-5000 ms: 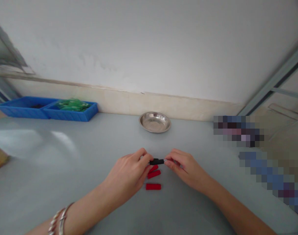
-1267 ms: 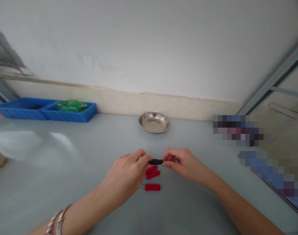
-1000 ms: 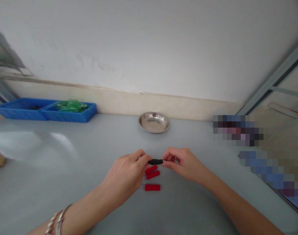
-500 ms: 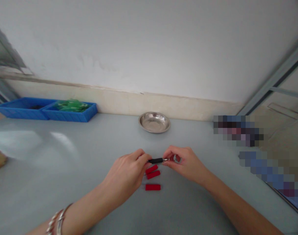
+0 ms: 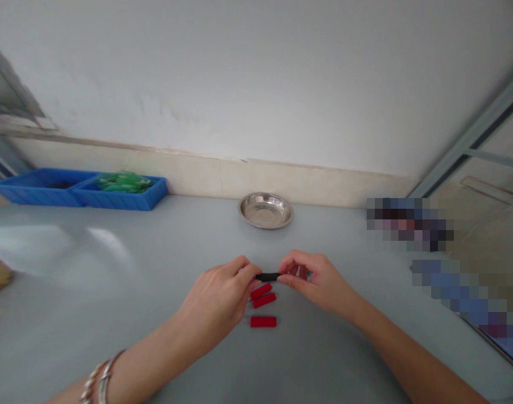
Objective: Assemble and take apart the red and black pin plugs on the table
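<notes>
A short black cylindrical piece lies level between my two hands. My left hand pinches its left end, and the fingertips of my right hand close on its right end. Just below it, two red pieces rest close together on the table, partly beside my left fingers. A third red piece lies nearer to me, with a thin pin at its left end.
A round metal dish stands near the wall. At the back left, a blue tray holds green items, beside another blue tray with dark contents. The grey table meets the wall behind.
My right fingertips have shifted slightly left and closed over the shiny tip that showed at the black piece's right end. My left hand has stayed in place.
</notes>
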`<state>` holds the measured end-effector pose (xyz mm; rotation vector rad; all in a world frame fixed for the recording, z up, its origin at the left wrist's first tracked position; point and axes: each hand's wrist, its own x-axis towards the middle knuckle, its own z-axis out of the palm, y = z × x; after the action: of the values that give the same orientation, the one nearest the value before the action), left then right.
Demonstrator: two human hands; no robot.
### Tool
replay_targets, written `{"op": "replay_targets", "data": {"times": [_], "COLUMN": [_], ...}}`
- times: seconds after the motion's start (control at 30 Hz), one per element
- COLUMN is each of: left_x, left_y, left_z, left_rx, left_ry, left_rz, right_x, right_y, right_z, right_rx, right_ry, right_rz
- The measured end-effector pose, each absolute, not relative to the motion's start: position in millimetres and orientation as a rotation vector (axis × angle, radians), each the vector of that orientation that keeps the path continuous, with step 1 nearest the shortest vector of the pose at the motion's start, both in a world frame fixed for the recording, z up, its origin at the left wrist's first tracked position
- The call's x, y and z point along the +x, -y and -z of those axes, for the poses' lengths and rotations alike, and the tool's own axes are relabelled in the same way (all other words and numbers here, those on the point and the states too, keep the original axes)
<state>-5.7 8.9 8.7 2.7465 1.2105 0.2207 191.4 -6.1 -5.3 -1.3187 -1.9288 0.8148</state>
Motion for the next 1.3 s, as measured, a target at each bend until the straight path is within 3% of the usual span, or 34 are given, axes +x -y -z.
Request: {"op": "replay_targets", "data": {"times": [1.3], "left_x": [-6.1], "left_y": [-8.5], "left_z": [-7.3], "left_rx": [2.445], "left_ry": [-1.187], "left_rz": [-0.492], "right_x": [194.2], "right_y": [5.0], "right_z": [5.9], "right_rx": [-1.338], "right_ry": [1.990], "right_rz": [-0.698]}}
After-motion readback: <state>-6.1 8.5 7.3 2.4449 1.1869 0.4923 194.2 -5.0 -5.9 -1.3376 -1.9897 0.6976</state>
